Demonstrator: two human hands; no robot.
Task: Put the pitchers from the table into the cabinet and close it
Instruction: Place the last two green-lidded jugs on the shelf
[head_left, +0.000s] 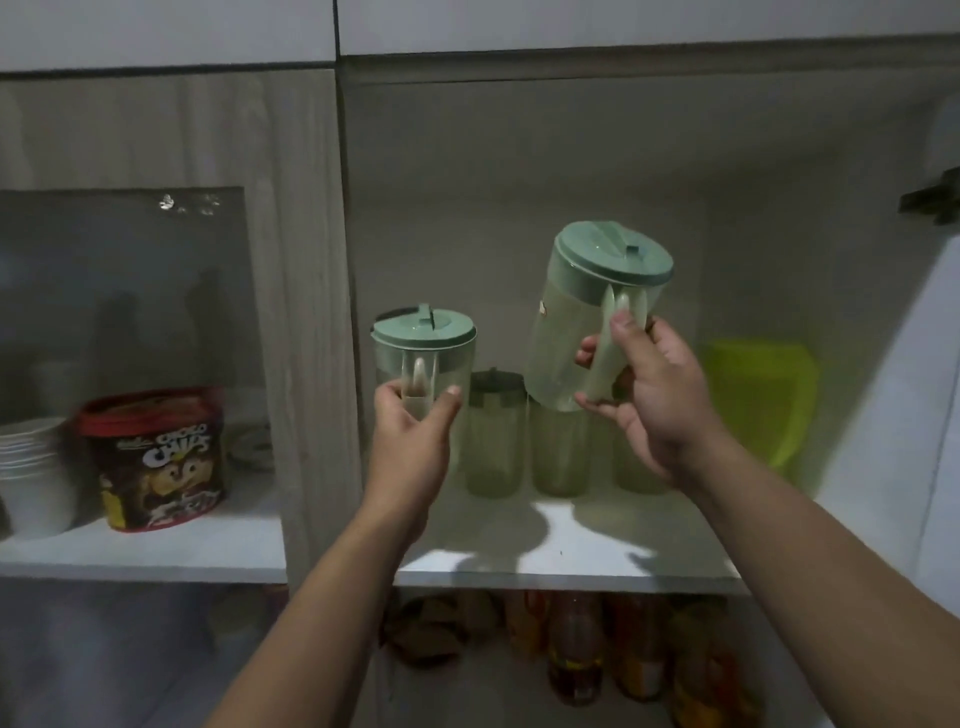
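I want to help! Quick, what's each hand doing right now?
Left hand: fingers closed on the smaller pitcher's handle, upright.
Right hand: fingers closed on the bigger pitcher's handle, tilted.

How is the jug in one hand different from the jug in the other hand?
The pitcher in the right hand is tilted; the pitcher in the left hand stands upright. The right pitcher is held higher, above the pitchers already on the shelf; the left one is lower, beside them. The right pitcher looks bigger. Both are clear with green lids and are gripped by the handle.
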